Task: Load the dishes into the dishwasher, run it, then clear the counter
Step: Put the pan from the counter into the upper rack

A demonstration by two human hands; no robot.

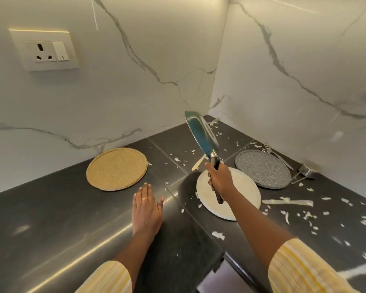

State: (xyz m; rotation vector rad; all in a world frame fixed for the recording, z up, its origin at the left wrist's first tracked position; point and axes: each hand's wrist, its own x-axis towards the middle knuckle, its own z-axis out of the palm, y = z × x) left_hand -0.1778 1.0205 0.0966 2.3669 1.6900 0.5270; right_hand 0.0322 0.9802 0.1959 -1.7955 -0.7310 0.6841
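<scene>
Two hands are in view. Your right hand [219, 179] grips the handle of the flat pan [201, 132], which is raised on edge above the white plate [248, 188]. Your left hand [147, 206] is spread flat, apparently resting on the counter [51, 218] near the woven mat [116, 168].

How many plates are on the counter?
2. A white plate lies below the right hand; a speckled grey plate sits right of it, by the wall. The held pan may hide more.
</scene>
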